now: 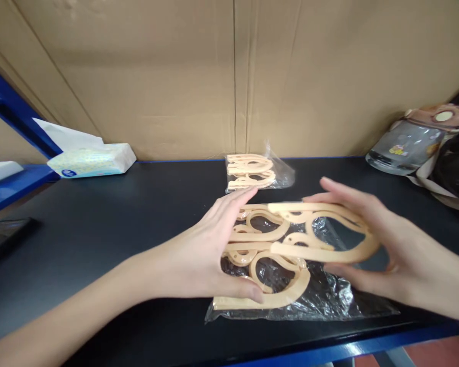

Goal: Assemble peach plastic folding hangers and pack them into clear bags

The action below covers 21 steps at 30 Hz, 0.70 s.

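A beige folding hanger [355, 255], folded up, lies over the right part of a clear plastic bag [352, 300]. My right hand [393, 244] curves around the hanger's rounded end, thumb below and fingers above. Inside the bag are more beige folding hangers [290, 295], laid flat in rows. Over their left end rests my left hand [206, 250], fingers stretched out and thumb apart, the thumb touching the lowest one. The palm hides part of that end. Farther back sits a second clear bag of hangers [252, 165].
A tissue pack [95, 159] stands at the back left. On the right are a clear bottle [405, 145] with a brown lid and a dark bag [457, 163] with a pale strap. Behind the black table [99, 219] rises a cardboard wall [156, 81]. A dark flat device [3, 237] lies far left.
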{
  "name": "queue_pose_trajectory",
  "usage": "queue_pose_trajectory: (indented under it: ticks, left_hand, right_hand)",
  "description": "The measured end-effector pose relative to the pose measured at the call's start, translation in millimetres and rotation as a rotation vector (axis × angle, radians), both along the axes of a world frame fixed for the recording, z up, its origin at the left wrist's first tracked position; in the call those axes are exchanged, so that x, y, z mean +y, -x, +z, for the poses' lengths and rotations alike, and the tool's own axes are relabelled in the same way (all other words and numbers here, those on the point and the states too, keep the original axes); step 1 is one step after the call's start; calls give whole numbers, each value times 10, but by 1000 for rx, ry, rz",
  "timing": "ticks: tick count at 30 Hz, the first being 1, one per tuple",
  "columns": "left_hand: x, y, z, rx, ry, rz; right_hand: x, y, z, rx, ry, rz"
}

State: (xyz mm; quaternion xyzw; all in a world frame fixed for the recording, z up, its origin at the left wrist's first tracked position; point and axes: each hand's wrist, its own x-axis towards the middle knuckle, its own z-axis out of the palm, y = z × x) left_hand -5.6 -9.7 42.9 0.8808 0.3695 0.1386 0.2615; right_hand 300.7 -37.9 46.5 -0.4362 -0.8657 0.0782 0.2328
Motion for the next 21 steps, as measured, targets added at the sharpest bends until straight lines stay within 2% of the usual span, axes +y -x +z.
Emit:
queue_pose_trajectory:
  ticks: [4, 9, 13, 17, 21]
  left_hand:
    - [133, 274, 85, 179, 178, -58]
    - [197, 352, 184, 328, 347, -16]
    - [185, 306, 180, 362, 356, -20]
    - [165, 297, 144, 352, 296, -54]
    - [159, 300, 137, 371, 289, -45]
  right_hand:
    - [102, -451, 23, -14, 22, -155]
    - [150, -808, -20, -117, 123, -158]
    - [117, -709, -70, -98, 166, -88]
    - [94, -492, -52, -31, 196, -63]
    - [132, -333, -52, 30, 285, -8]
